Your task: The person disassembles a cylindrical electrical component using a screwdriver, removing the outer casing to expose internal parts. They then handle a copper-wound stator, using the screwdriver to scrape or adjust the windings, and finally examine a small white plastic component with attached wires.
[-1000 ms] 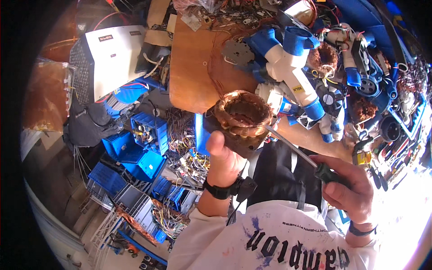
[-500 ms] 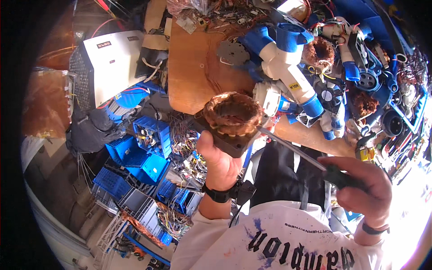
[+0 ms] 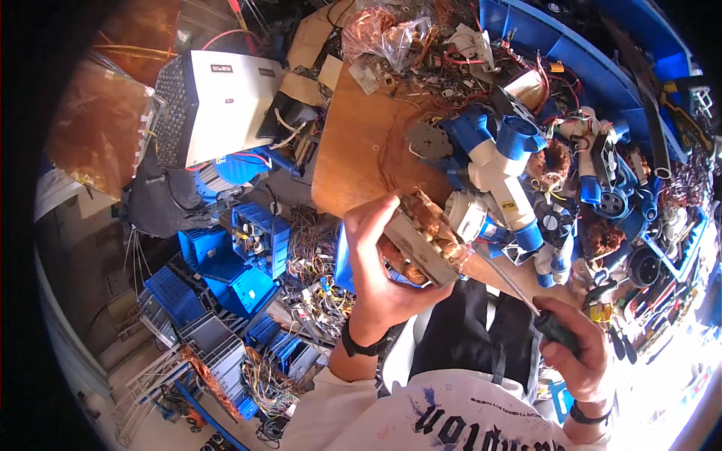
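My left hand [image 3: 374, 278] grips a motor stator [image 3: 427, 244], a square grey core with copper windings bulging from both faces. It is tilted on edge, with the thumb and fingers around its rim. In my right hand [image 3: 583, 353] is a screwdriver [image 3: 555, 328] with a dark handle, its long shaft slanting up and left to the stator's right side. The tip is hard to make out there; I cannot tell whether it touches the windings. Just behind the stator lies a round white fitting [image 3: 466, 214].
A wooden bench [image 3: 350, 161] bears white-and-blue industrial connectors [image 3: 496, 174], copper coils [image 3: 551, 161], a small black fan [image 3: 557, 220] and a flat metal disc [image 3: 429, 140]. At the lower left stand blue crates [image 3: 239, 289] beside tangled wires [image 3: 323, 255]. A white metal case [image 3: 229, 105] stands upper left.
The stator has turned from lying with its coil ring facing up to standing on edge, and sits a little further right and lower. My right hand has moved left and down with the screwdriver.
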`<move>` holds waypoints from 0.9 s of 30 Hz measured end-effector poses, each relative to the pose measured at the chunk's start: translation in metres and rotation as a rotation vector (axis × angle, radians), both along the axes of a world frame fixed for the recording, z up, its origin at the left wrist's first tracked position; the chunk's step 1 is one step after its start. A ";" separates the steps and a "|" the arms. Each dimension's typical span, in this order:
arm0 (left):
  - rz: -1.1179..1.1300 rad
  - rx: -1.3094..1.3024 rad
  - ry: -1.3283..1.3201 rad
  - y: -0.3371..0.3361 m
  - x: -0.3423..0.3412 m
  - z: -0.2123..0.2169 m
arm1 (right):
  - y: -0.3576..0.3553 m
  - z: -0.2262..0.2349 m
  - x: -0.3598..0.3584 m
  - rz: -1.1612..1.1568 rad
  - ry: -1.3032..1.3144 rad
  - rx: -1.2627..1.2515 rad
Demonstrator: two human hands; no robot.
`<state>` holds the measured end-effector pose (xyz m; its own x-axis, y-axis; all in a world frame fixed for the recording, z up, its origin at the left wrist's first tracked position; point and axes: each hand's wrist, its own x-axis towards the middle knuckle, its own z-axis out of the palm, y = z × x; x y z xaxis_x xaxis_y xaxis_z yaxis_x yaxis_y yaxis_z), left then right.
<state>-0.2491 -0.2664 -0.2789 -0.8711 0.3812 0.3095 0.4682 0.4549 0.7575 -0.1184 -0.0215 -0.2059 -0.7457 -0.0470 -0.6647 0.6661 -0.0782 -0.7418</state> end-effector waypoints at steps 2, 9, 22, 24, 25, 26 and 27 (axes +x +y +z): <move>-0.024 -0.005 0.016 0.001 -0.001 -0.002 | -0.003 -0.001 -0.004 0.011 0.097 0.039; -0.069 -0.020 0.124 0.000 -0.005 -0.006 | -0.005 -0.010 -0.004 0.072 0.171 0.026; -0.144 -0.101 0.155 -0.012 -0.007 -0.011 | -0.002 0.012 -0.027 0.246 0.125 0.189; -0.152 -0.093 0.162 -0.012 -0.006 -0.011 | -0.001 0.018 -0.033 0.253 0.089 0.190; -0.154 -0.100 0.169 -0.013 -0.006 -0.011 | 0.000 0.022 -0.037 0.254 0.060 0.192; -0.157 -0.108 0.178 -0.013 -0.006 -0.011 | 0.000 0.026 -0.039 0.254 0.031 0.194; -0.151 -0.117 0.183 -0.013 -0.006 -0.011 | -0.001 0.030 -0.041 0.256 0.017 0.205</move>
<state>-0.2549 -0.2797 -0.2896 -0.7354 0.5450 0.4028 0.6617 0.4489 0.6006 -0.1598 -0.0228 -0.1761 -0.7379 -0.1007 -0.6674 0.6323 0.2426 -0.7357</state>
